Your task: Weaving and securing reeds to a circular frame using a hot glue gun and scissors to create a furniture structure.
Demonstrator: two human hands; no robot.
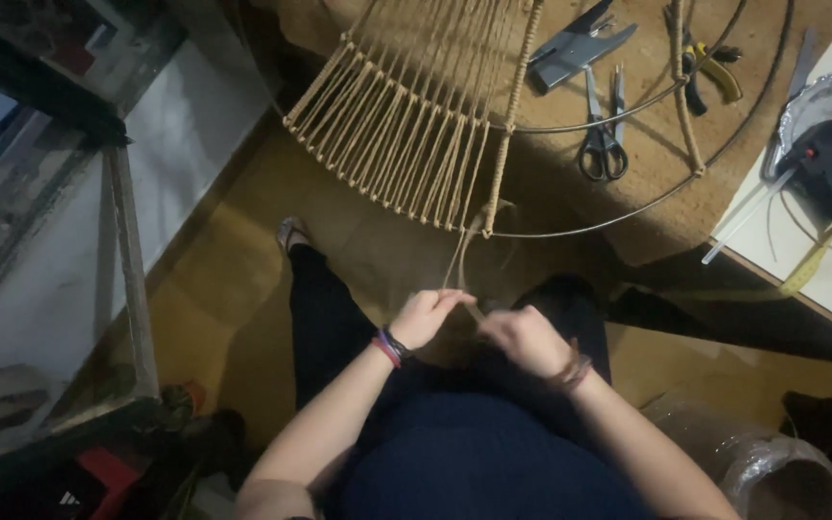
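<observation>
Step in hand: by my reading, a knot is being worked in the loose end of jute cord (458, 258), just below where it leaves the metal hoop (628, 217).
Left hand (423, 316): fingers pressed together, pinching the cord strands at their tips.
Right hand (524, 337): curled shut over the cord's lower end, touching the left hand's fingertips; how the strand runs inside is hidden.
Cord: runs up and away from both hands to the woven cord panel (402, 125) on the hoop.
Next move: likely calls for steady tension on the strands, so the knot seats against the hoop.
Count: two hands; two hoops; one pair of scissors (603, 135), one staple gun (575, 48), one pair of pliers (710, 67), all on the desk (647, 236) well beyond the hands; one glue gun (820, 159) far right.
</observation>
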